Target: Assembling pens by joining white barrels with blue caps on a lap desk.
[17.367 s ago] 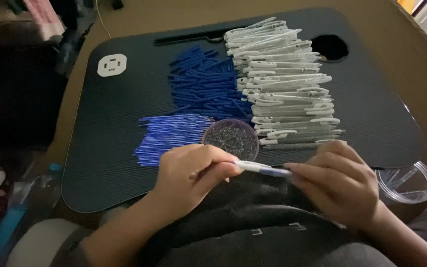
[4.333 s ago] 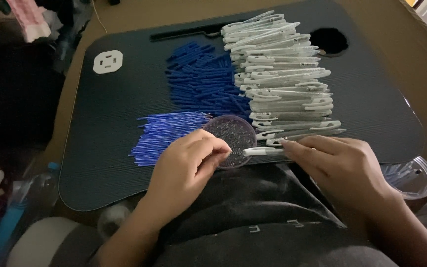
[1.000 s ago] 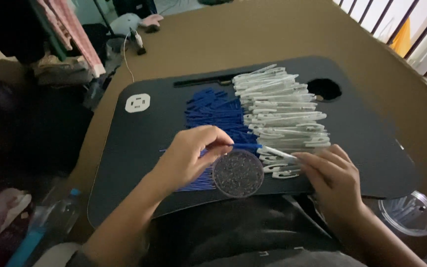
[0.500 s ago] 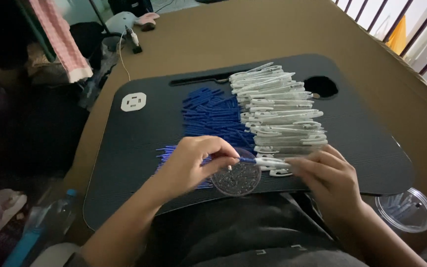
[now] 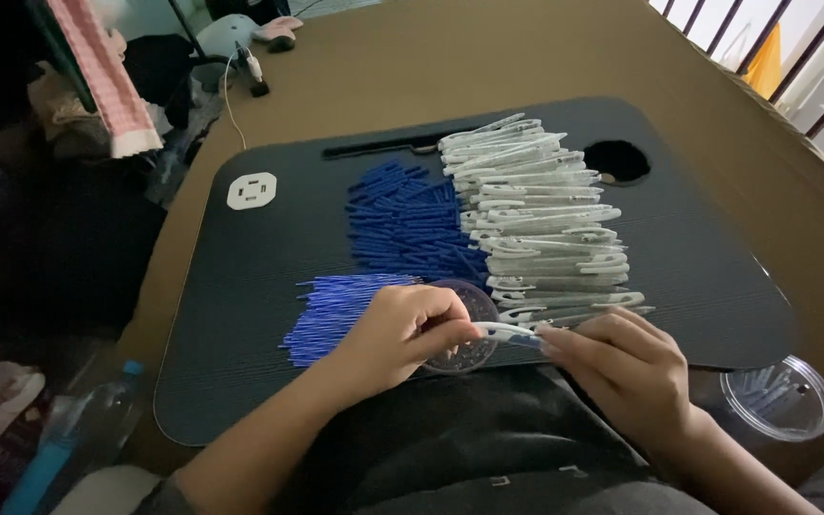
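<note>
Both hands back low over the near edge of the black lap bench (image 5: 240, 315), pulled in from the piles a moment ago. Left hand (image 5: 402, 329) pinching one end of the white pen barrel (image 5: 510, 333), right hand (image 5: 627, 367) closed around the other, just above the round clear lid (image 5: 464, 334). Blue refills (image 5: 336, 310) and the white barrel stack (image 5: 545, 229) lying beyond, untouched.

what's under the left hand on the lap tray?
Under the left hand: a round clear lid and thin blue refills on the black tray. The lid's contents cannot be made out; the hand covers its left part.
</note>
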